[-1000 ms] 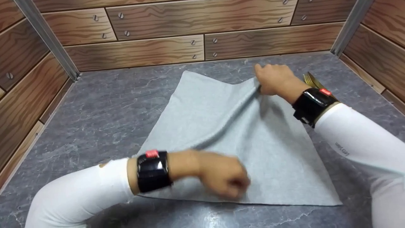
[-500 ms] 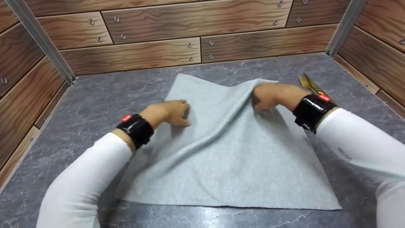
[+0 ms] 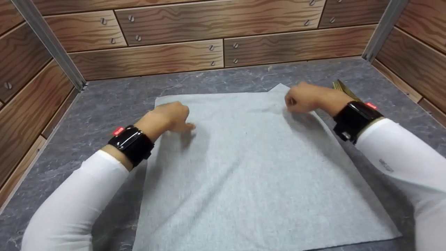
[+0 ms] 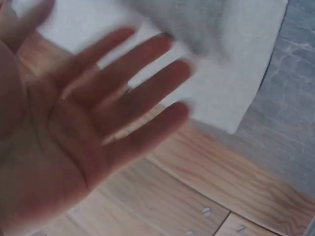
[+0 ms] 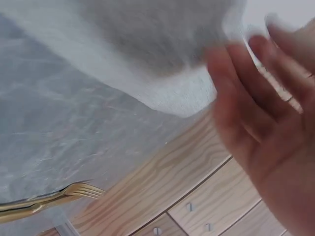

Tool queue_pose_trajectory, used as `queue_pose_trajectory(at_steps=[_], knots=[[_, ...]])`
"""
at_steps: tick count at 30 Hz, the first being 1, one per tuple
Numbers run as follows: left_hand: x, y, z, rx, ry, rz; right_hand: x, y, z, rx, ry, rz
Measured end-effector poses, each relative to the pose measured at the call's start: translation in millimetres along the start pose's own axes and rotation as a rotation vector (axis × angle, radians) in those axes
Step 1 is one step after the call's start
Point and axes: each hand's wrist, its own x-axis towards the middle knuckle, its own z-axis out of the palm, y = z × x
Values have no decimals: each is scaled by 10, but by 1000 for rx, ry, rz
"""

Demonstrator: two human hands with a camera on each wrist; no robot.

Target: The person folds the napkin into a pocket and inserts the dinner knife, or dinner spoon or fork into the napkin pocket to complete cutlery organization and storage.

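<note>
A light grey cloth (image 3: 244, 167) lies spread on the dark table, with a diagonal crease toward its near left. Over its far left part is my left hand (image 3: 165, 116); in the left wrist view that hand (image 4: 98, 113) has straight, spread fingers and holds nothing. My right hand (image 3: 303, 97) is at the cloth's far right corner, where a small pointed flap sticks out past the edge. In the right wrist view the right hand's (image 5: 266, 108) fingers are loosely bent beside the cloth (image 5: 182, 98), with no cloth visibly pinched. Blur hides whether the fingertips touch it.
A gold fork (image 5: 81, 191) lies beside a knife (image 3: 345, 89) on the marbled table (image 3: 115, 104), right of the cloth and partly behind my right wrist. Wood-patterned walls (image 3: 174, 55) close off the back and both sides.
The cloth's diagonal fold has flattened and its far left edge now runs straighter. My left hand went from the near middle to the far left. The right hand has let go of the cloth.
</note>
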Motion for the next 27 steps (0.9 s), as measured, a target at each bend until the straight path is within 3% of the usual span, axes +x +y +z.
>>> queue_pose_trajectory(at_steps=[2, 4, 7, 9, 12, 14, 17, 19, 21, 25, 27], knots=[[224, -76, 85, -15, 80, -19, 135, 68, -32, -9, 105, 33], [389, -116, 129, -35, 78, -36, 332, 223, 24, -17, 154, 62], [511, -142, 158, -67, -21, -62, 570, 439, 157, 21, 81, 113], [509, -142, 156, -92, -104, -80, 699, 656, 293, 22, 24, 139], [348, -54, 64, -110, -178, -116, 801, 1022, 437, 74, -47, 257], [135, 86, -57, -104, -197, -123, 815, 1310, 529, 72, -52, 306], [-249, 323, -296, -133, -213, -123, 714, 1441, 546, 79, 2, 317], [-475, 421, -433, -174, -224, -124, 638, 1343, 500, 62, 42, 253], [-631, 443, -503, -208, -222, -124, 515, 1024, 347, 60, 43, 205], [-821, 450, -515, -221, -223, -105, 315, 330, 38, 85, -68, 174], [-868, 474, -477, -213, -227, -85, 308, 198, 38, 118, -111, 194]])
